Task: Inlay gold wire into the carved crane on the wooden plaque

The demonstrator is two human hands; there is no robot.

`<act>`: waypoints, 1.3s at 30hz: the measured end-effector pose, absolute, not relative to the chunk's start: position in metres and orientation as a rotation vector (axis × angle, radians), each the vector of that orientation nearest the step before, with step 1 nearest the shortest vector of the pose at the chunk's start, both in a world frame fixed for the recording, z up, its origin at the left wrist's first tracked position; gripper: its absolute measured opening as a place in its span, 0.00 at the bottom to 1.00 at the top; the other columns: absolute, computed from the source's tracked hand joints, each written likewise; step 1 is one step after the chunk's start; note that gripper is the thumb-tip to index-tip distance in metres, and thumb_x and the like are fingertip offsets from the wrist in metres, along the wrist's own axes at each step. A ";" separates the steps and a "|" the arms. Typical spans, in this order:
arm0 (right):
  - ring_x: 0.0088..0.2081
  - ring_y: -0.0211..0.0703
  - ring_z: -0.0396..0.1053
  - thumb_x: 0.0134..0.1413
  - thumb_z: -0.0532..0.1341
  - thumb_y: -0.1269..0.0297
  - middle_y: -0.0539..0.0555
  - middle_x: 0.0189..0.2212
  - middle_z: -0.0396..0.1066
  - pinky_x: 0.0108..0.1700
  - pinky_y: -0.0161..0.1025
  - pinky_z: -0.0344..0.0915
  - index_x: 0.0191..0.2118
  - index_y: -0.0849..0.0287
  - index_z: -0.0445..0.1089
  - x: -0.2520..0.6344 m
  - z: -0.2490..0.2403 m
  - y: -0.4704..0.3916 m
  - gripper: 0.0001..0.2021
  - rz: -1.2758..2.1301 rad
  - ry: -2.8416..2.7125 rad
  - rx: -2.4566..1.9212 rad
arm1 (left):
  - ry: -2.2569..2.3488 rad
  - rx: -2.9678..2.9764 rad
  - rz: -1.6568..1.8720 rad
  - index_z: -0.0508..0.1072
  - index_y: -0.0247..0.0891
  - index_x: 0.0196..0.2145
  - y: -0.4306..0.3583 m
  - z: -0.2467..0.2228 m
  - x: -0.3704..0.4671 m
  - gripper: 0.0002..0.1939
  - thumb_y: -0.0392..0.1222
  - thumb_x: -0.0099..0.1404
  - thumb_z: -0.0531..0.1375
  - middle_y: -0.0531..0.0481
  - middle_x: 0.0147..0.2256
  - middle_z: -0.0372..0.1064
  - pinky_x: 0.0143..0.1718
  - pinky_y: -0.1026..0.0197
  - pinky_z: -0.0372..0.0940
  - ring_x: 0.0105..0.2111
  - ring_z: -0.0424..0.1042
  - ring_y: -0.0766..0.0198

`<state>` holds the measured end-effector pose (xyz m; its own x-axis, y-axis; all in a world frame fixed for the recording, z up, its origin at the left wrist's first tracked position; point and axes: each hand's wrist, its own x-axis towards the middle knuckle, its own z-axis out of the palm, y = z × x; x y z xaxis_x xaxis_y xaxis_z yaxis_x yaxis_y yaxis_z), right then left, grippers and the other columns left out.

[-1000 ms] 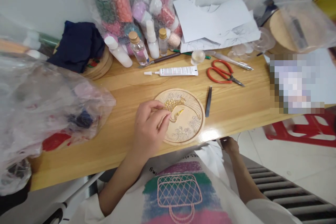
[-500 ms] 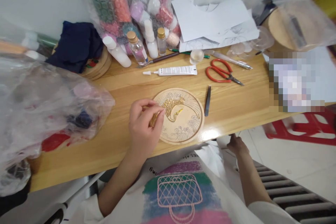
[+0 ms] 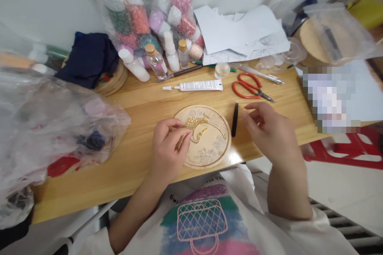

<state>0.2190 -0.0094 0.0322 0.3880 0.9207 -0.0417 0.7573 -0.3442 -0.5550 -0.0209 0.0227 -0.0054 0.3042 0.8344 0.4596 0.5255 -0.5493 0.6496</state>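
A round wooden plaque (image 3: 209, 155) lies on the table with a line-drawn crane and waves; gold wire (image 3: 196, 122) outlines part of the crane. Over the plaque's left edge, my left hand (image 3: 170, 147) has thumb and fingers pinched together; a bit of gold shows behind them, but what they hold I cannot make out. My right hand (image 3: 271, 131) hovers just right of the black tweezers (image 3: 235, 119), fingers loosely curled with thumb and forefinger apart, holding nothing visible. The tweezers lie beside the plaque, untouched.
Behind the plaque lie a white glue tube (image 3: 202, 85), red-handled scissors (image 3: 251, 86) and a small clear cup (image 3: 222, 71). Small bottles (image 3: 157, 63) and bagged jars (image 3: 137, 20) stand at the back. A plastic bag (image 3: 66, 123) covers the left side; papers (image 3: 239, 32) lie behind.
My right hand has risen from below the table edge to beside the tweezers. My left hand keeps its pinch at the plaque's left edge. The view has shifted slightly.
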 end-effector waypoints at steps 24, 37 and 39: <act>0.23 0.32 0.66 0.45 0.73 0.64 0.46 0.23 0.70 0.24 0.31 0.64 0.40 0.50 0.79 0.169 0.023 -0.015 0.13 1.224 -0.973 -1.185 | 1.173 2.360 1.104 0.72 0.38 0.38 0.025 0.002 -0.020 0.05 0.30 0.66 0.62 0.48 0.38 0.70 0.43 0.55 0.67 0.39 0.69 0.61; 0.21 0.33 0.65 0.56 0.63 0.66 0.47 0.22 0.71 0.24 0.31 0.59 0.29 0.59 0.70 0.154 0.024 -0.023 0.06 0.426 -1.764 -1.844 | 1.204 2.284 1.108 0.73 0.38 0.36 0.024 0.001 -0.020 0.04 0.31 0.66 0.61 0.49 0.36 0.72 0.42 0.56 0.68 0.38 0.71 0.61; 0.21 0.35 0.66 0.57 0.62 0.65 0.48 0.23 0.71 0.24 0.32 0.58 0.31 0.59 0.69 0.151 0.022 -0.022 0.05 0.327 -1.796 -1.939 | 1.220 2.267 1.126 0.73 0.38 0.36 0.024 0.001 -0.020 0.04 0.31 0.66 0.61 0.49 0.37 0.72 0.42 0.56 0.69 0.39 0.71 0.62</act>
<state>0.1512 -0.0215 0.0222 0.1134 0.9834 0.1418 0.8703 -0.0294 -0.4916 -0.0201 0.0243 0.0009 0.3204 0.8122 0.4875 0.5511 -0.5784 0.6015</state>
